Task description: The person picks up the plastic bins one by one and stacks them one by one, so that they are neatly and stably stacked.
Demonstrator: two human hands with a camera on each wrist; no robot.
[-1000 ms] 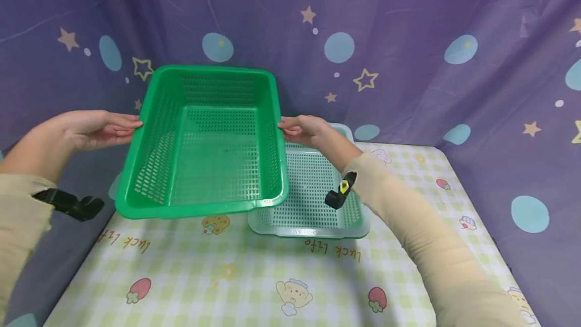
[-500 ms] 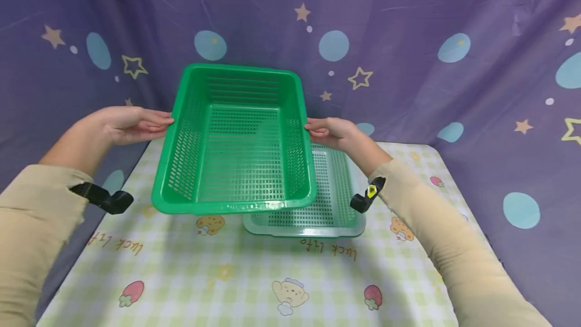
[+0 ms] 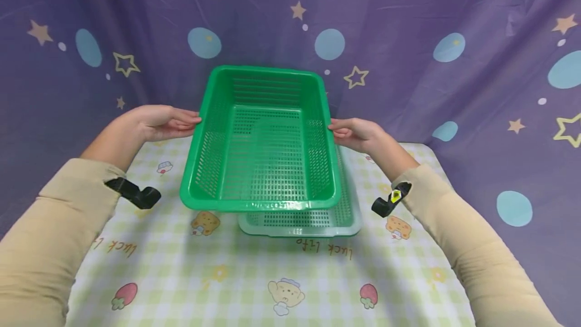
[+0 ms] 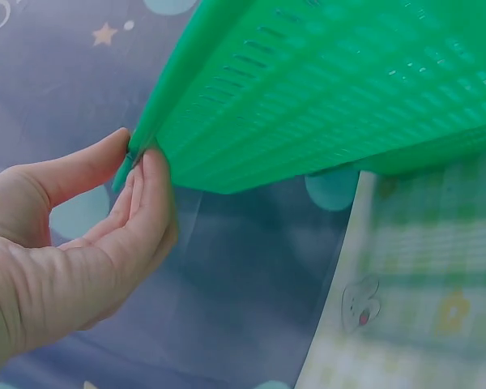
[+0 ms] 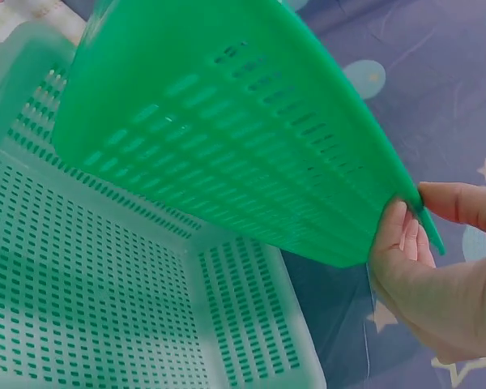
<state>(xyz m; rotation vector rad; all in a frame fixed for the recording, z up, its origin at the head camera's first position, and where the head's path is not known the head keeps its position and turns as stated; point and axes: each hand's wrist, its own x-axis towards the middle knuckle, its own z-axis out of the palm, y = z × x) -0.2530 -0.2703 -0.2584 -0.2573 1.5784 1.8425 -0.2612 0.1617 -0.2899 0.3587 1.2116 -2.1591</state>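
Both hands hold a bright green plastic basket [image 3: 268, 155] with slotted walls, raised above the table and tipped so its inside faces the head camera. The left hand [image 3: 165, 121] pinches the left rim between thumb and fingers; in the left wrist view the fingers [image 4: 154, 186] lie under the rim. On the opposite rim the right hand [image 3: 356, 132] pinches the same way, its thumb [image 5: 454, 201] on the outer edge in the right wrist view. Below and behind it a pale green basket [image 3: 299, 231] rests on the table, largely covered by the raised one in the head view.
The table [image 3: 181, 286] wears a green-and-white checked cloth with cartoon prints. A purple curtain [image 3: 386, 14] with stars and blue ovals hangs behind and at both sides. Black camera mounts [image 3: 133, 193] stick out from the beige sleeves [image 3: 472, 236].
Both hands have carried the bright green basket to the right, so it now overlaps most of the pale green basket in the head view. The pale basket stays on the table.
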